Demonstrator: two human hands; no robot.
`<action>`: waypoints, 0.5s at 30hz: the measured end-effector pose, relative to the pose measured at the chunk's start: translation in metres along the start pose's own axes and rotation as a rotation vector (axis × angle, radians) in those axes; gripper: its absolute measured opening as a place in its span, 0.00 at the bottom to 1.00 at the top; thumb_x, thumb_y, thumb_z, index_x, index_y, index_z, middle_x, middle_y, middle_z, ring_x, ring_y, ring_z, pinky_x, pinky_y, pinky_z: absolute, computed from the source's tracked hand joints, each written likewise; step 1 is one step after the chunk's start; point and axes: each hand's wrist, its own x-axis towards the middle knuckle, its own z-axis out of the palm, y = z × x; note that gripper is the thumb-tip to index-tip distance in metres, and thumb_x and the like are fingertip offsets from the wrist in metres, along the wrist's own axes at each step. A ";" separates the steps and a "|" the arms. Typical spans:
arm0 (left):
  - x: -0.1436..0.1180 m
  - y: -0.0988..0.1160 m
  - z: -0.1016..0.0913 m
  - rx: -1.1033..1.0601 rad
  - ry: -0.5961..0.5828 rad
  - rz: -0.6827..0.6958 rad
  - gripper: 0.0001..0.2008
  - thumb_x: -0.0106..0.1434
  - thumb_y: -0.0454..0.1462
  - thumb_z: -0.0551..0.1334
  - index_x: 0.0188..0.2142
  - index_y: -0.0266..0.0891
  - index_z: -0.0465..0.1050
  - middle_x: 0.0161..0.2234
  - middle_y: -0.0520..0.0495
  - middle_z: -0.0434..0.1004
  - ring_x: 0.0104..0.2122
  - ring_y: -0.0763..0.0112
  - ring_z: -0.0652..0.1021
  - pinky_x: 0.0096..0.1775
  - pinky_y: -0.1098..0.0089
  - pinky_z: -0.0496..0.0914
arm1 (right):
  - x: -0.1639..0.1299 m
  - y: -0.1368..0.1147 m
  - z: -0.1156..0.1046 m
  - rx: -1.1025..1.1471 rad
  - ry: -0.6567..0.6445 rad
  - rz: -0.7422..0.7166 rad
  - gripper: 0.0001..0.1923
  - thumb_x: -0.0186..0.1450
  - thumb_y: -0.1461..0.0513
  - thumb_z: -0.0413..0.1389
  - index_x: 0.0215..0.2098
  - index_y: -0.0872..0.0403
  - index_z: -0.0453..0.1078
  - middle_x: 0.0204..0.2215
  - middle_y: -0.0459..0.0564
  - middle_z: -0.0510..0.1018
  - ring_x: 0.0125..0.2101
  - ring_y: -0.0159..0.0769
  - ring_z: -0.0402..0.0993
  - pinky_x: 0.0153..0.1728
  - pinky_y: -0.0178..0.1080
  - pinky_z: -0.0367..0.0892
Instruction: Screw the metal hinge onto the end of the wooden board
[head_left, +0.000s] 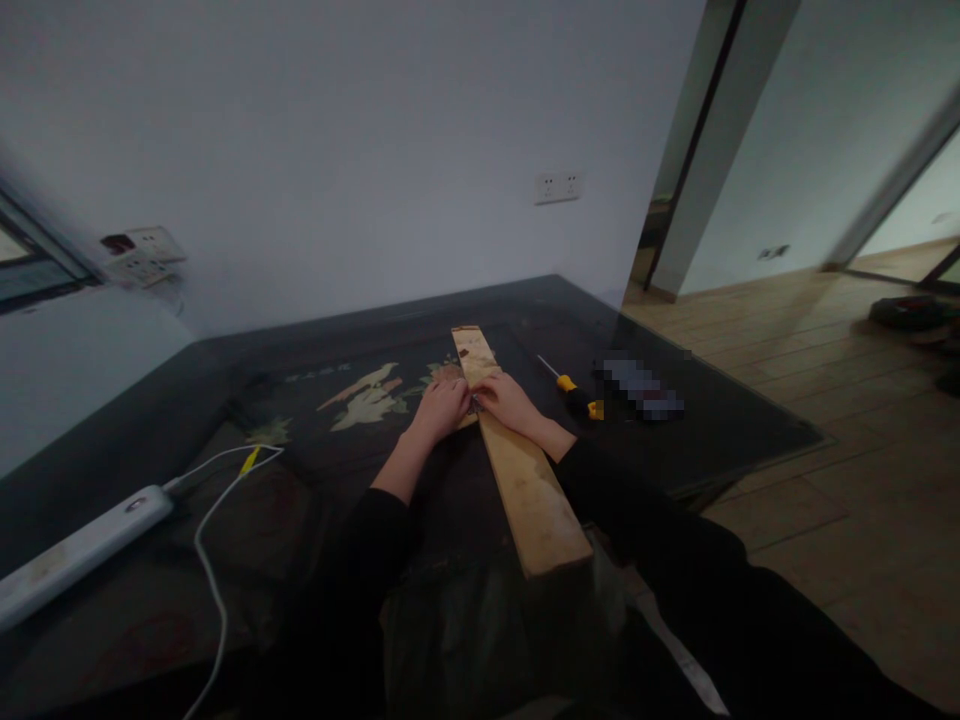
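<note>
A long pale wooden board [529, 490] lies on the dark table, its near end reaching over the edge toward my lap. My left hand [448, 400] rests at the board's left side, fingers closed and pinching. From the right, my right hand [508, 398] lies across the board with its fingers bent together. Between the fingertips of both hands is something small and greyish, too small to make out. A screwdriver [571, 388] with a yellow and black handle lies to the right of my right hand.
The dark table [720, 430] bears an inlaid bird picture [367, 400]. A blurred-out flat object [641, 387] lies right of the screwdriver. At the left are a white power strip [82, 550] and its white cable [206, 560]. A wall [375, 150] stands behind the table.
</note>
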 end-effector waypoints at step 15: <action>-0.008 -0.005 -0.013 -0.081 0.059 -0.044 0.09 0.69 0.39 0.54 0.42 0.41 0.71 0.43 0.42 0.79 0.46 0.59 0.77 0.46 0.62 0.65 | 0.001 0.008 0.007 0.064 0.029 0.017 0.09 0.62 0.69 0.57 0.40 0.57 0.76 0.38 0.53 0.79 0.41 0.38 0.72 0.46 0.40 0.65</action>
